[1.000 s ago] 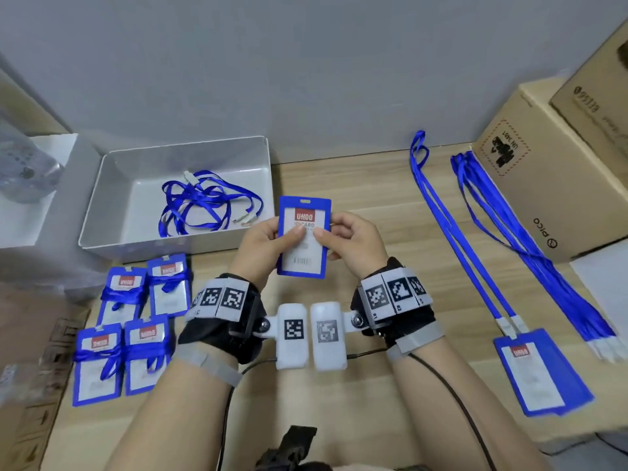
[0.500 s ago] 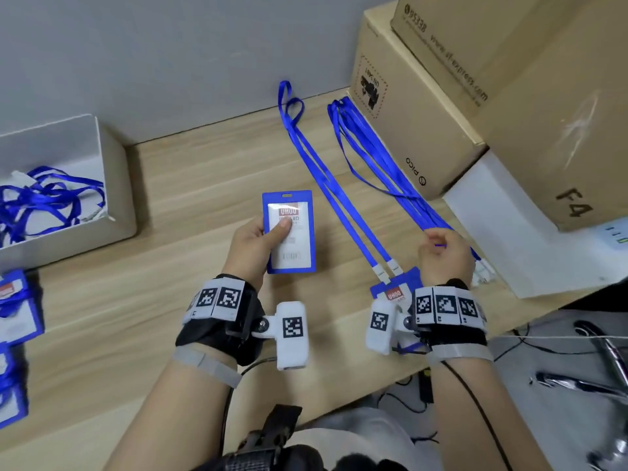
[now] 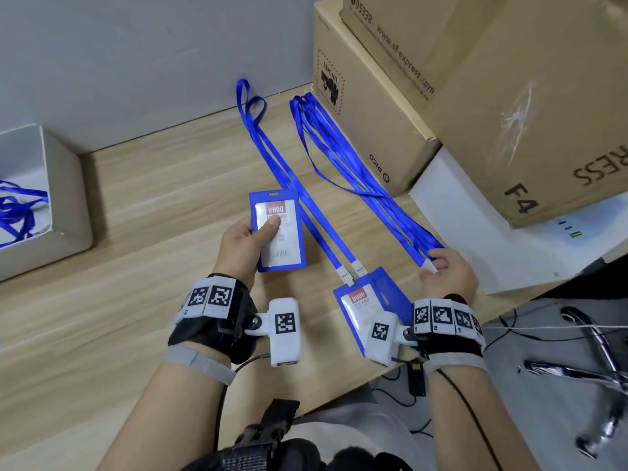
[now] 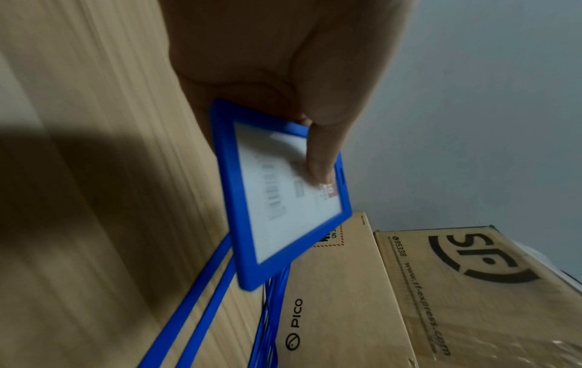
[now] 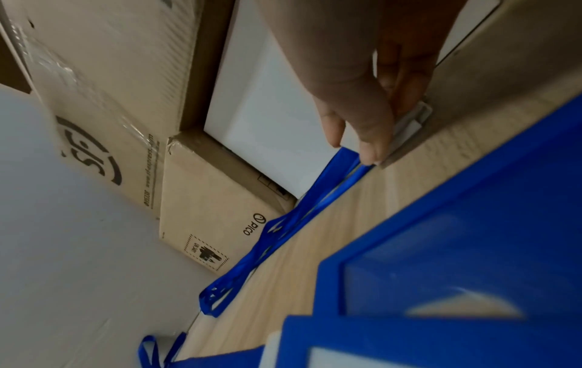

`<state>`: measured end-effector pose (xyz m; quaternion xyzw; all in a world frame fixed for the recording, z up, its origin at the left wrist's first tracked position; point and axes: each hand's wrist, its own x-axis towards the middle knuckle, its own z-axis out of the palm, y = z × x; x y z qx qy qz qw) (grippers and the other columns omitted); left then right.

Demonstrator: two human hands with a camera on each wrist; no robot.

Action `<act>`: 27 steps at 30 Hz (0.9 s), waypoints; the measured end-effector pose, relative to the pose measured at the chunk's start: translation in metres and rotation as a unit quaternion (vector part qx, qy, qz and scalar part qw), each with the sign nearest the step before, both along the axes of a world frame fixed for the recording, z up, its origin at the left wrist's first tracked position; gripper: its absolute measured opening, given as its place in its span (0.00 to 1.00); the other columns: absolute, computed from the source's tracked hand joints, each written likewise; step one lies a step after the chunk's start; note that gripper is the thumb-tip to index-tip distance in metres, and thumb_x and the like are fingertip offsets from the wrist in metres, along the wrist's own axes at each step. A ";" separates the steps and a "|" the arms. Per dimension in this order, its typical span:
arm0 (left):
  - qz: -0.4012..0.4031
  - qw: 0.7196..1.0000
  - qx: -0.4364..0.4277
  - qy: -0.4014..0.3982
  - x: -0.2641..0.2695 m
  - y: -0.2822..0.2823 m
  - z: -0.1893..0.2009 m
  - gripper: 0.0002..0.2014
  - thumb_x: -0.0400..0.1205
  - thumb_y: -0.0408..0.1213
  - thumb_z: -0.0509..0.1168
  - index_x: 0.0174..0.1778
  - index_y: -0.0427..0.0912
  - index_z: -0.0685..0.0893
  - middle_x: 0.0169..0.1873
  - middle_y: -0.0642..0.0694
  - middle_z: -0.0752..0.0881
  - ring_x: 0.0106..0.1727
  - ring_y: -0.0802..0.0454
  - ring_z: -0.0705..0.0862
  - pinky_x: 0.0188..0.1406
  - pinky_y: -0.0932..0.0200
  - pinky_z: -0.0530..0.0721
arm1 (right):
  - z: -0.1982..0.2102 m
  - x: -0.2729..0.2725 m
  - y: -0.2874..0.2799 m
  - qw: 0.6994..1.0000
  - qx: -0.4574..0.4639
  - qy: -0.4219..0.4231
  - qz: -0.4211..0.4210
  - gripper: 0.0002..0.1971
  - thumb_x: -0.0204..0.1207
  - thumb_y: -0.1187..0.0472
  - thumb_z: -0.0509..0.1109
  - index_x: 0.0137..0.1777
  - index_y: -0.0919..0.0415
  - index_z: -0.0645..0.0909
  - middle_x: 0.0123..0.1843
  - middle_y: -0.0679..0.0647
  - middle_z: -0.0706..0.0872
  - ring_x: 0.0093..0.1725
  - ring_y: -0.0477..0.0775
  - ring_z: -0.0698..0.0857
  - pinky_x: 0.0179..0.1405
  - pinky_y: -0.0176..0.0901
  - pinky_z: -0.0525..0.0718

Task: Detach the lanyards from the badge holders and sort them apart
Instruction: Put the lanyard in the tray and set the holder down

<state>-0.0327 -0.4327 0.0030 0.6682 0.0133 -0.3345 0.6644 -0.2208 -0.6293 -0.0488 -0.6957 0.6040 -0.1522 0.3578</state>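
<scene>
Left hand (image 3: 239,244) pinches badge holder (image 3: 279,232); right hand (image 3: 445,277) pinches lanyard bundle (image 3: 373,188).

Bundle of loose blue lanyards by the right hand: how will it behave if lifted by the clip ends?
The lanyard bundle is thin ribbon lying in slack loops, so it will likely droop and trail. Several strands lie loose together, so some may slip out or tangle. It looks light; the right hand at the white clips should lift it easily.

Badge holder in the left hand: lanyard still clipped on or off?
Off. The badge holder gripped by the left hand has a bare top slot; no strap or clip hangs from it.
</scene>
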 end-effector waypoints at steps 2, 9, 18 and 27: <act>-0.003 1.000 -0.002 -0.002 0.000 -0.002 0.001 0.05 0.80 0.37 0.65 0.48 0.44 0.84 0.33 0.53 0.90 0.34 0.55 0.88 0.32 0.60 0.87 | 0.005 0.000 -0.001 0.999 0.013 -0.025 -0.017 0.12 0.67 0.69 0.68 0.50 0.58 0.83 0.41 0.53 0.83 0.44 0.59 0.84 0.51 0.47 0.81; 0.042 0.999 -0.027 -0.007 0.003 0.003 0.008 0.19 0.79 0.31 0.66 0.62 0.52 0.74 0.40 0.49 0.88 0.33 0.56 0.88 0.28 0.60 0.86 | 0.054 0.032 0.011 0.984 0.008 -0.175 -0.030 0.08 0.69 0.62 0.74 0.47 0.58 0.80 0.39 0.51 0.82 0.33 0.42 0.80 0.40 0.34 0.77; -0.073 0.996 -0.010 -0.052 0.020 0.060 0.045 0.08 0.81 0.36 0.62 0.47 0.48 0.87 0.47 0.53 0.87 0.42 0.59 0.85 0.34 0.72 0.81 | 0.138 0.134 0.102 0.879 0.104 -0.395 0.244 0.13 0.69 0.72 0.72 0.38 0.50 0.81 0.36 0.46 0.86 0.34 0.39 0.84 0.44 0.33 0.84; -0.041 0.991 -0.093 -0.088 0.048 0.156 0.083 0.11 0.75 0.44 0.63 0.36 0.52 0.91 0.36 0.53 0.91 0.38 0.58 0.88 0.41 0.63 0.84 | 0.149 0.177 0.210 0.805 0.074 -0.331 0.486 0.17 0.61 0.68 0.76 0.49 0.51 0.85 0.38 0.41 0.80 0.37 0.37 0.78 0.38 0.25 0.76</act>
